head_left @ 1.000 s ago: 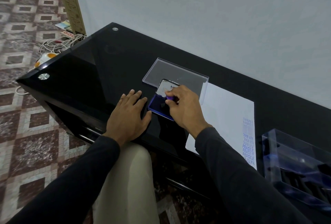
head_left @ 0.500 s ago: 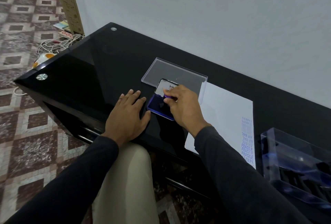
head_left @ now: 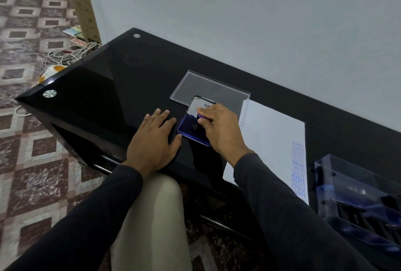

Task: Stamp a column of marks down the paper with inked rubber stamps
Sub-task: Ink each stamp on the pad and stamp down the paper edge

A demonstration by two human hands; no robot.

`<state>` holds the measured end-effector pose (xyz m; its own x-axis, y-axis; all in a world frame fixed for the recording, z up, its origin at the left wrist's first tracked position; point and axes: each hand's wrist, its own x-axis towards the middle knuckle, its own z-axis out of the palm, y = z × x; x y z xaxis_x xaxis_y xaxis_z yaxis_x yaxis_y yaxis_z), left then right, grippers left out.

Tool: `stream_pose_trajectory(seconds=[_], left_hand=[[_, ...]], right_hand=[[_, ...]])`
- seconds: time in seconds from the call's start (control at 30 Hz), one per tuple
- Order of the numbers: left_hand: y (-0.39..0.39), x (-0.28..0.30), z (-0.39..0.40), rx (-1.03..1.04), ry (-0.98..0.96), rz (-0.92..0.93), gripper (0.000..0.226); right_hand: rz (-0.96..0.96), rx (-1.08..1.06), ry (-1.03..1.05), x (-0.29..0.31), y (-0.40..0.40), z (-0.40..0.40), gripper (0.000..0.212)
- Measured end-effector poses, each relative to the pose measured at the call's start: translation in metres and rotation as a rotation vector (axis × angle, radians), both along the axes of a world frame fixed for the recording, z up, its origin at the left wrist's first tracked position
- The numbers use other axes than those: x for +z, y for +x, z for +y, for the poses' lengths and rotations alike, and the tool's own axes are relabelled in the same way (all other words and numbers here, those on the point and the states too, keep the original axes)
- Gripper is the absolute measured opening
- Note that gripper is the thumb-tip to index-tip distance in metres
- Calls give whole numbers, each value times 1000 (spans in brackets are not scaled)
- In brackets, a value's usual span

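The step in hand seems to be the inking. The right hand [head_left: 219, 127] pinches a small purple stamp [head_left: 200, 116] and holds it down on the blue ink pad [head_left: 186, 126], which lies open just beside the left hand [head_left: 155, 138]. This left hand rests flat, fingers straight, on the black table [head_left: 108, 88]. Next, I think, the stamp must go to the paper [head_left: 271, 136] on the right of the right hand and land in line with the column of marks [head_left: 298, 171]. Further right, a clear box [head_left: 355, 195] holds dark things I cannot identify. Beyond the hands a clear lid [head_left: 201, 85] lies flat.
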<state>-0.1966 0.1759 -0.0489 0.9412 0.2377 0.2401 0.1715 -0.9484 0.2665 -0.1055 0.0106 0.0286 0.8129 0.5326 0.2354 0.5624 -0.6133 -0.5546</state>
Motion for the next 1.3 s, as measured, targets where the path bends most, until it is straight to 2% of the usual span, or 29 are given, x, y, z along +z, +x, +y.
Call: stream_pose_trajectory(seconds=[0.5,1.3], left_hand=[[1,0,1,2,-6,5,60],[2,-3,2,6,-13,19,62]], right_hand=[[-6,-50,21,2,-4,-3,26],[-62,-13,-13,1,-1,-1,24]])
